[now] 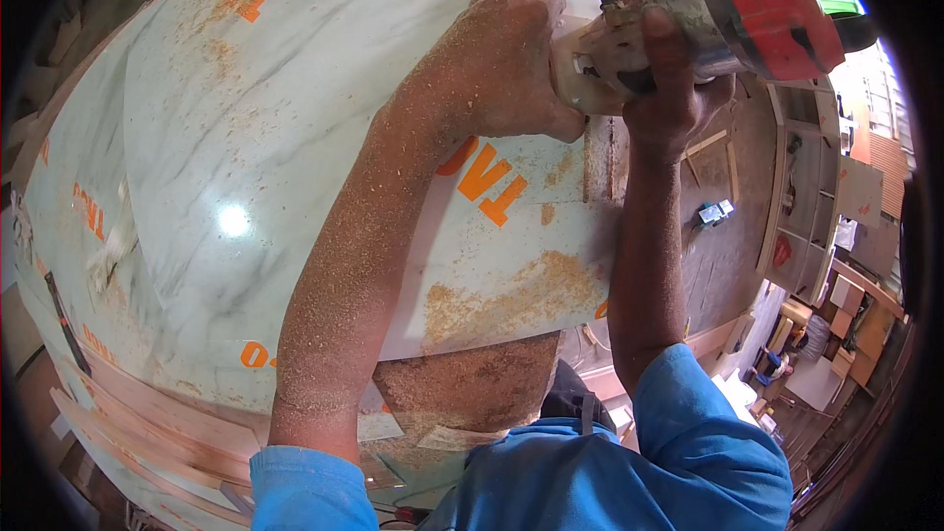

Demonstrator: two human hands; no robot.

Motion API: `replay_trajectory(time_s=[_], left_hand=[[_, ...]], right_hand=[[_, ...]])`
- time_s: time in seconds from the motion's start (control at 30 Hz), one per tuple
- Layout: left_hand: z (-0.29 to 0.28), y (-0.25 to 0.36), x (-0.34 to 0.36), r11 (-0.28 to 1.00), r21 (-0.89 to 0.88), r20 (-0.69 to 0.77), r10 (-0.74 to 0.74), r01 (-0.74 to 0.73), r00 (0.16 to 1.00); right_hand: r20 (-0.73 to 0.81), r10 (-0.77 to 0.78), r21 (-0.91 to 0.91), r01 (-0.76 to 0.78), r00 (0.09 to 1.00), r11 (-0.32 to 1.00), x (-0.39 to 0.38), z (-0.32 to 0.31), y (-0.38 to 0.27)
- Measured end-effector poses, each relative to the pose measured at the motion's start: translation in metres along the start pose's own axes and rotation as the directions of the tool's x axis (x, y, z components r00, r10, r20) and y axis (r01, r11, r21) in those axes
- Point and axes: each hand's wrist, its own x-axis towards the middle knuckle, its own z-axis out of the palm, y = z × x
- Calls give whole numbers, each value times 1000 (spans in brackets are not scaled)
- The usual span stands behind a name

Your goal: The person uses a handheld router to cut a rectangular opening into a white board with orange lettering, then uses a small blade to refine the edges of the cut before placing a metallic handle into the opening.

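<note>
My right hand (674,98) grips a red-and-metal handheld power tool (757,10), a trimmer or router, around its metal body at the upper right. The tool stands on a pale base (575,69) at the board's edge. My left hand (506,49) has curled fingers beside that base, pressed on it or the board's edge; what exactly they hold is hidden. Both forearms are dusted with wood shavings. The white marble-patterned board (344,79) carries orange print and patches of sawdust (511,285).
A dark bar tool (69,324) lies at the left edge. Pale wooden strips (157,403) are at lower left. A small silver-and-teal object (715,213) sits on the grey surface (728,256) at right. Open shelving (796,187) and stacked offcuts (826,354) stand beyond.
</note>
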Motion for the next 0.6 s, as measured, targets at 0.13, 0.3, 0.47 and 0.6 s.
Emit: replay_trajectory(time_s=[0.13, 0.3, 0.47, 0.6], left_hand=[[1, -2, -1, 1000, -2, -20, 24, -24, 1000], [5, -1, -3, 999, -17, -100, 31, -33, 994], [3, 0, -4, 1000, -18, -35, -11, 11, 999], [1, 5, -2, 998, -46, -97, 30, -35, 995]], right_hand=[[6, 615, 416, -562, 788, 715, -1, 2, -17], [10, 461, 403, -425, 888, 810, 4, 2, -13], [-4, 548, 439, -491, 837, 752, -4, 0, -9], [7, 427, 355, -401, 904, 844, -7, -3, 1]])
